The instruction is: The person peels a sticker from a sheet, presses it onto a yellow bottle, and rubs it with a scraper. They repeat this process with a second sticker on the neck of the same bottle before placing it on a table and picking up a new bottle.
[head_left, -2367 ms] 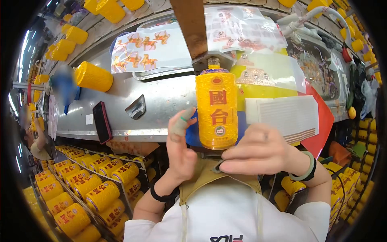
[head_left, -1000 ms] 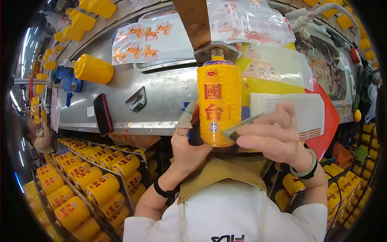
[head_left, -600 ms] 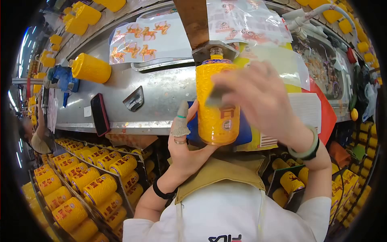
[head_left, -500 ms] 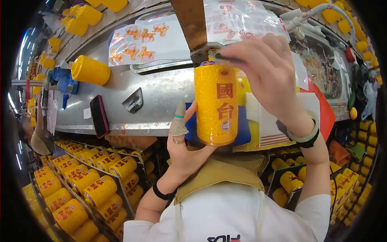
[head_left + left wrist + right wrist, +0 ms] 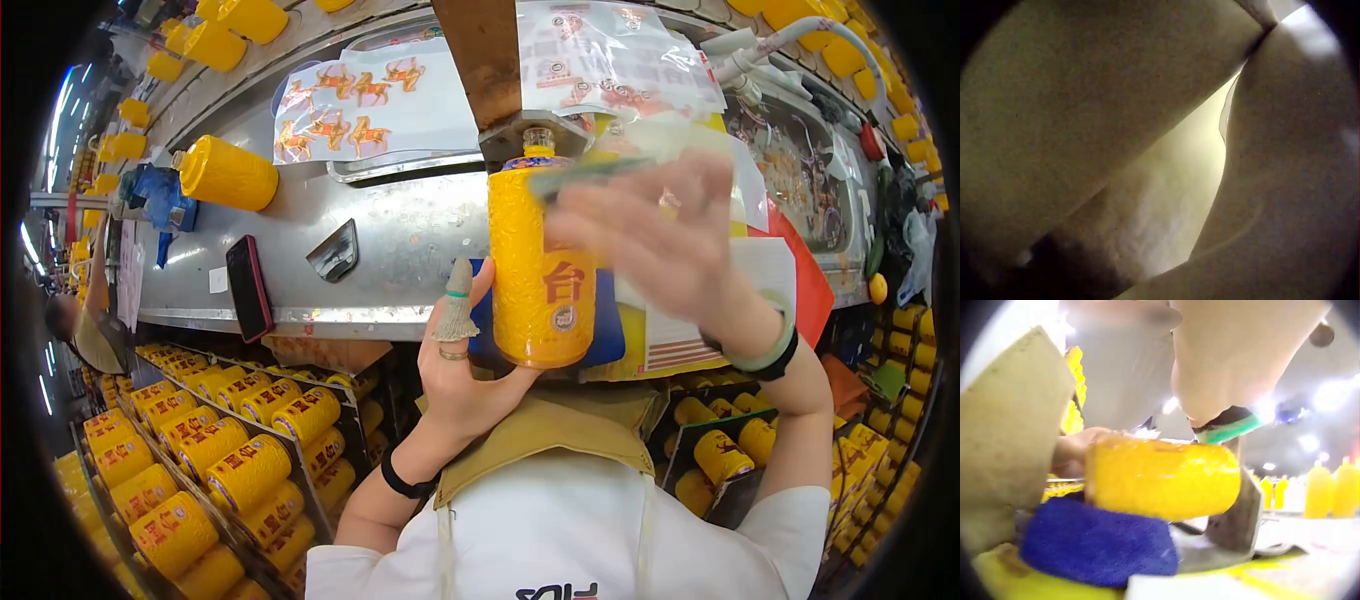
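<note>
A yellow bottle (image 5: 515, 285) with red characters and a clear glass neck lies with its neck at a metal bracket (image 5: 560, 132) and its base toward the person. My left hand (image 5: 455, 385), a grey cover on one finger, holds the bottle by its base end and left side. My right hand (image 5: 665, 235), blurred, pinches a flat grey-green scraper-like piece (image 5: 570, 178) over the bottle's shoulder. The right wrist view shows this piece's green edge (image 5: 1235, 430) close above the bottle (image 5: 1160, 481). Close, dim surfaces fill most of the left wrist view; the bottle is not recognisable there.
A blue cloth pad (image 5: 1100, 544) lies beneath the bottle. On the metal bench are a phone (image 5: 248, 288), a dark curved piece (image 5: 333, 250), another yellow bottle (image 5: 232, 173) and a horse decal sheet (image 5: 425, 110). Crates of bottles (image 5: 245, 465) stand below left.
The right hand has come up from beside the bottle's base, swept across its front to the neck, and dropped back to the shoulder. The left hand has closed on the base; the bottle has turned.
</note>
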The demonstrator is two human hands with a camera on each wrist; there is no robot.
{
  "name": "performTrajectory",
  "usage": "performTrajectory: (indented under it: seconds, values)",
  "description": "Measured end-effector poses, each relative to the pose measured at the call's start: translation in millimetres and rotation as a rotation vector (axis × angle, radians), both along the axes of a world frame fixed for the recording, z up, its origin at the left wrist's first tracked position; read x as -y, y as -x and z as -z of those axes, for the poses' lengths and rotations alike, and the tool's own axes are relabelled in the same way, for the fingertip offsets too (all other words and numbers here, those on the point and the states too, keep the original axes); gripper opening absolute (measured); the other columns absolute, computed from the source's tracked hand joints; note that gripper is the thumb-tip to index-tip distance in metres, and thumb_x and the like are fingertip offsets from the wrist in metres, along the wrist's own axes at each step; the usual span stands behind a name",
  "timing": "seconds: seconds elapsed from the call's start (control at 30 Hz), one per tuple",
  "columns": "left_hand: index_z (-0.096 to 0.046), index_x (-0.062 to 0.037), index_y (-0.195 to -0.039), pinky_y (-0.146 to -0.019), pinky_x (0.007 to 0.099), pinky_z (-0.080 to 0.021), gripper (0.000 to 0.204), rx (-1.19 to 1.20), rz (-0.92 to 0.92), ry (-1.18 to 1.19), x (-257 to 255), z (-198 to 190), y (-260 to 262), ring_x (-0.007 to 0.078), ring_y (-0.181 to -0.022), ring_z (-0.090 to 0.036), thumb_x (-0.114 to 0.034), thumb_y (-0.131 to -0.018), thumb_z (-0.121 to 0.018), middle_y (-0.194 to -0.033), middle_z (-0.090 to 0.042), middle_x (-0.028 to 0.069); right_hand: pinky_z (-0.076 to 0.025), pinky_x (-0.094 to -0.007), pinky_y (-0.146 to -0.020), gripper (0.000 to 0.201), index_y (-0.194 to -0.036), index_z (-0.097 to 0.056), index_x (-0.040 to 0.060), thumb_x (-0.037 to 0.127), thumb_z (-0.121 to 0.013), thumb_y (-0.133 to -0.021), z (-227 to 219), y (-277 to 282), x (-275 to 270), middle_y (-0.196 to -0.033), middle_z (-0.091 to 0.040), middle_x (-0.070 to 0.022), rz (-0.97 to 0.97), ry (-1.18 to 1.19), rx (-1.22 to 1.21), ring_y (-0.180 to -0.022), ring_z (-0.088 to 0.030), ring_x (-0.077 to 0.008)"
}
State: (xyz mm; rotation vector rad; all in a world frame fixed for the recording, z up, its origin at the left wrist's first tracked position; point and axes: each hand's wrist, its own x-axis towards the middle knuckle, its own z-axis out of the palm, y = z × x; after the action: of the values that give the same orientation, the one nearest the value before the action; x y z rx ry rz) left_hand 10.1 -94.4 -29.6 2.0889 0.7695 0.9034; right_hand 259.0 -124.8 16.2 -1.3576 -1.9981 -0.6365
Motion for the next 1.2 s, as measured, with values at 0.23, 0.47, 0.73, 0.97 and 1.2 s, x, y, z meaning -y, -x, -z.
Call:
performTrajectory:
  seconds: [0.23, 0.47, 0.73, 0.97, 1.2]
  values:
    - [-0.035, 0.0087, -0.157, -0.111, 0.0400, -0.047, 0.104, -0.054, 0.062, -0.033, -4.6, 2.2, 5.4, 0.0329, -0.133, -0.061, -0.008, -0.072, -0.092, -0.147, -0.059, 0.0250, -0.039, -0.0333, -0.080, 0.033, -0.109, -0.075, 0.0149, 0.018, -0.079, -0.076, 14.2, 14.3, 26.9, -0.104, -0.075, 0.0037, -0.103, 0.156, -0.290, -0.075, -0.058, -0.0149]
    - [-0.035, 0.0102, -0.156, -0.113, 0.0412, -0.046, 0.102, -0.031, 0.067, 0.023, -3.7, 8.5, 6.7, 0.0348, -0.135, -0.060, -0.008, -0.073, -0.092, -0.148, -0.058, 0.0249, -0.039, -0.0316, -0.080, 0.017, -0.099, -0.073, 0.0226, 0.021, -0.073, -0.082, 26.8, 18.9, 41.5, -0.113, -0.072, 0.0104, -0.393, 0.001, -0.230, -0.085, -0.062, -0.0110]
    - [-0.030, 0.0054, -0.159, -0.115, 0.0445, -0.043, 0.108, 0.005, 0.086, 0.073, -1.1, 5.5, 5.7, 0.0351, -0.139, -0.056, -0.012, -0.074, -0.093, -0.151, -0.054, 0.0240, -0.045, -0.0403, -0.085, 0.030, -0.112, -0.069, 0.0098, 0.015, -0.075, -0.083, -34.0, -24.8, -32.3, -0.103, -0.072, -0.0034, 0.255, 0.110, 0.066, -0.092, -0.067, -0.0235]
    - [-0.026, 0.0052, -0.161, -0.119, 0.0457, -0.037, 0.118, 0.029, 0.199, 0.143, -23.2, -10.2, 3.3, 0.0365, -0.143, -0.046, -0.036, -0.074, -0.094, -0.158, -0.041, 0.0233, -0.050, -0.0398, -0.075, 0.035, -0.117, -0.066, 0.0073, 0.013, -0.077, -0.085, -12.5, -1.0, -16.8, -0.099, -0.069, -0.0103, 0.224, 0.205, -0.410, -0.086, -0.067, -0.0294]
    - [-0.033, 0.0064, -0.158, -0.114, 0.0477, -0.040, 0.101, 0.038, 0.216, 0.130, -40.1, -12.2, -17.3, 0.0383, -0.135, -0.049, -0.055, -0.090, -0.074, -0.154, -0.038, 0.0252, -0.054, -0.0343, -0.085, 0.027, -0.120, -0.062, -0.0001, 0.000, -0.069, -0.095, 6.4, 44.1, 40.7, -0.105, -0.068, -0.0135, 0.167, 0.342, -1.252, -0.095, -0.070, -0.0274]
